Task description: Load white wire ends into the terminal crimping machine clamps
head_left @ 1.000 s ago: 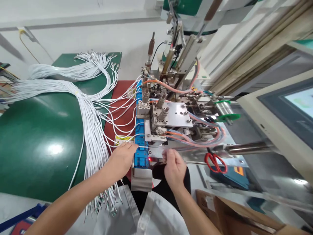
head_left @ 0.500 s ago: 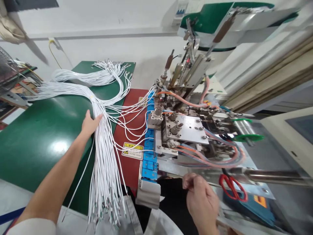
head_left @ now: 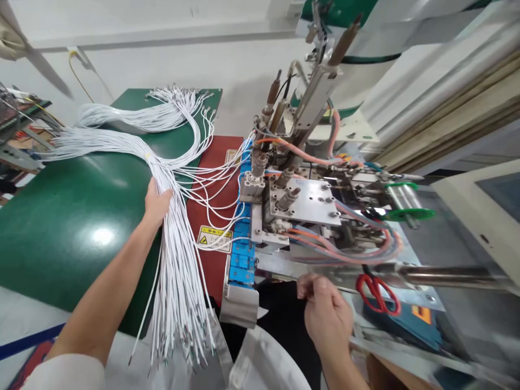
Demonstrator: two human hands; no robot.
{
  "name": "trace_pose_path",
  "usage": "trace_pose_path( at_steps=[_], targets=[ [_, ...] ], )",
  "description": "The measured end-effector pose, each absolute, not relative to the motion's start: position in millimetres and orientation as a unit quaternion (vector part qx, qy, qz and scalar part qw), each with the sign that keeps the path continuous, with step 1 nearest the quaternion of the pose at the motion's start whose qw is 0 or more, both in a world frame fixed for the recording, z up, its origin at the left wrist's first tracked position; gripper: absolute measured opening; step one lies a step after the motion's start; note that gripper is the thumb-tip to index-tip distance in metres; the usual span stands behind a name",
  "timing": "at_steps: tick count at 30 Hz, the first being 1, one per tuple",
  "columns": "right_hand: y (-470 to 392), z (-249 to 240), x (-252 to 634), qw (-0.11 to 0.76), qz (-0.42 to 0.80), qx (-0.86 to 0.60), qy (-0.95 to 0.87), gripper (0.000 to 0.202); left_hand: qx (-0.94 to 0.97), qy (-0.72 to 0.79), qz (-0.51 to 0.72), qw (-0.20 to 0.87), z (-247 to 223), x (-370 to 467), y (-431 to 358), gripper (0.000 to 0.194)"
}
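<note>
A thick bundle of white cables (head_left: 176, 260) hangs over the green table's edge, its cut ends spread at the bottom. My left hand (head_left: 159, 203) is closed around the bundle's left side below a yellowish tie, thumb on top; the other fingers are partly hidden. Several cables run from the bundle to a row of blue clamps (head_left: 242, 260) along the machine. My right hand (head_left: 327, 311) is curled with its fingers together, in front of the machine above dark clothing. Whatever may be inside those fingers is hidden.
The machine (head_left: 304, 200) fills the centre right, with orange tubes and metal cylinders. Red-handled scissors (head_left: 378, 295) lie right of my right hand. A wire spool (head_left: 406, 200) with green flanges is farther back. More cables with connectors (head_left: 179, 100) lie on the green table (head_left: 81, 216).
My left hand has moved right and closed on the cable bundle, where before its fingers were spread beside it. The view has shifted slightly. My right hand keeps its curled shape.
</note>
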State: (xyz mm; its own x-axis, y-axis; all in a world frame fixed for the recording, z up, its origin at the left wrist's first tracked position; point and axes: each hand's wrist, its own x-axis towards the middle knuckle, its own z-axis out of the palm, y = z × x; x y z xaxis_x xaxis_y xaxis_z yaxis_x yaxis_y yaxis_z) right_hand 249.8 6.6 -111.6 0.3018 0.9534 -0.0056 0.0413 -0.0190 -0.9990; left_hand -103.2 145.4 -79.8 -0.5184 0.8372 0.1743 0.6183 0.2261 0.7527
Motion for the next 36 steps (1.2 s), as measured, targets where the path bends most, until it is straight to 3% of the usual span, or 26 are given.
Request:
trace_pose_path(
  at_steps=[5,7,11,14,19,22,25,29,36],
  targets=[
    [-0.3,-108.9,254.4,0.563,0.421,-0.569,-0.426,0.035,0.540,0.768,0.342,0.034,-61.5,-88.1,119.9,0.060],
    [-2.2,-108.3,254.9,0.568,0.428,-0.562,-0.422,0.033,0.661,0.684,0.309,-0.021,-50.7,-71.5,93.0,0.047],
    [-4.7,-107.0,250.8,0.560,0.440,-0.566,-0.416,0.034,0.889,0.419,0.125,0.136,-31.2,-34.7,32.1,0.014],
    [-5.6,-104.8,246.1,0.551,0.442,-0.566,-0.424,0.035,0.910,0.363,0.009,0.199,-21.9,-20.2,9.0,0.008],
    [-7.4,-97.8,243.6,0.534,0.437,-0.569,-0.447,0.038,0.922,0.340,-0.048,0.180,-14.6,-14.0,14.8,0.012],
    [-11.4,-92.2,243.2,0.531,0.426,-0.569,-0.460,0.037,0.910,0.336,-0.021,0.241,-12.0,-6.1,22.2,0.011],
    [-15.7,-84.7,236.6,0.508,0.421,-0.553,-0.509,0.025,0.851,0.420,0.090,0.302,-13.8,8.0,26.4,0.012],
    [-11.7,-72.4,217.2,0.488,0.414,-0.506,-0.578,0.015,0.789,0.494,0.225,0.289,-24.6,29.1,27.9,0.015],
    [8.4,-61.5,200.0,0.508,0.365,-0.522,-0.580,0.010,0.819,0.429,0.295,0.242,-40.4,39.2,27.2,0.028]
  ],
)
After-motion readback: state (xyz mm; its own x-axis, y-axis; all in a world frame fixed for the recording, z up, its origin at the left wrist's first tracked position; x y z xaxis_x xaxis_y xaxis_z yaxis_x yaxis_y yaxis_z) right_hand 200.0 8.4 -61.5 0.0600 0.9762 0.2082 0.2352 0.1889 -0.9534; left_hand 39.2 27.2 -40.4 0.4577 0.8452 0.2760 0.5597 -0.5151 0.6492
